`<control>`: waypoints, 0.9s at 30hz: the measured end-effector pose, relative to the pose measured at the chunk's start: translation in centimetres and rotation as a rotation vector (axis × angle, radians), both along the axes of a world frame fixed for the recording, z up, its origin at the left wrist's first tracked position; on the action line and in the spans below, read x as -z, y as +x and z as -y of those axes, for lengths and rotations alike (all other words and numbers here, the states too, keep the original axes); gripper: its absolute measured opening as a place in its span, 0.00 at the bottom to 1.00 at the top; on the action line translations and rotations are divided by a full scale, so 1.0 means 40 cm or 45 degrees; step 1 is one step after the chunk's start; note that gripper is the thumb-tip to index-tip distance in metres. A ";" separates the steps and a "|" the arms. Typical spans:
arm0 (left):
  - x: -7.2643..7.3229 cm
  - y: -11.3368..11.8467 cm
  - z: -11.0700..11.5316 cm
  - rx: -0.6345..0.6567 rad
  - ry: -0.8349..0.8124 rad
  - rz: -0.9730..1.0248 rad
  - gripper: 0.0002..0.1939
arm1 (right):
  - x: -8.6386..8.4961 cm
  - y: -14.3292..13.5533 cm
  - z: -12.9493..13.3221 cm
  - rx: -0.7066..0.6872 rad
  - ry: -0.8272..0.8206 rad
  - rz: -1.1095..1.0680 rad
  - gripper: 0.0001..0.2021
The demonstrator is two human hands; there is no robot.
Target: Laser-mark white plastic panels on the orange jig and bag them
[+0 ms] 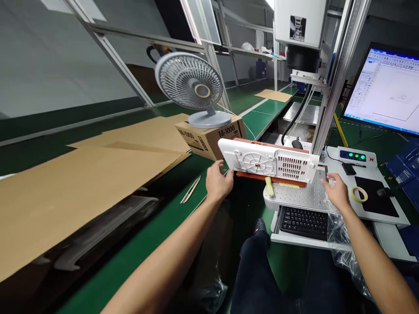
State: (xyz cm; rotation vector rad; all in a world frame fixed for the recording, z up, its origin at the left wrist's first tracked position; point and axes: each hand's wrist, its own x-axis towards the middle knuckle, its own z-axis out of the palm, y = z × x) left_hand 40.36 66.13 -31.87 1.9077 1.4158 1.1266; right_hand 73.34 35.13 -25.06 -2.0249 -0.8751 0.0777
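A white plastic cover (242, 159) with a round spoked pattern and a slotted grille stands tilted on an orange-brown holder (252, 176), above a perforated metal plate (294, 196). My left hand (218, 181) is beside the cover's left end, fingers curved and apart, with nothing visible in it. Off the right end, my right hand (337, 190) is open with fingers spread, apart from the cover. A yellow clamp-like piece (269, 187) sits at the plate's front left. Clear plastic film (342, 235) hangs below my right hand.
A grey fan (209, 118) stands on a carton (204, 146). Cardboard sheets (81, 187) and a box cutter (190, 190) lie to the left. A machine head (301, 26) hangs above. Rightward are a keyboard (304, 221), tape roll (359, 194), button box (356, 155) and monitor (386, 91).
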 end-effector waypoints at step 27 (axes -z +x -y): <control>0.258 0.627 0.921 1.481 0.229 -0.552 0.40 | -0.040 -0.215 0.752 0.129 0.538 -0.629 0.17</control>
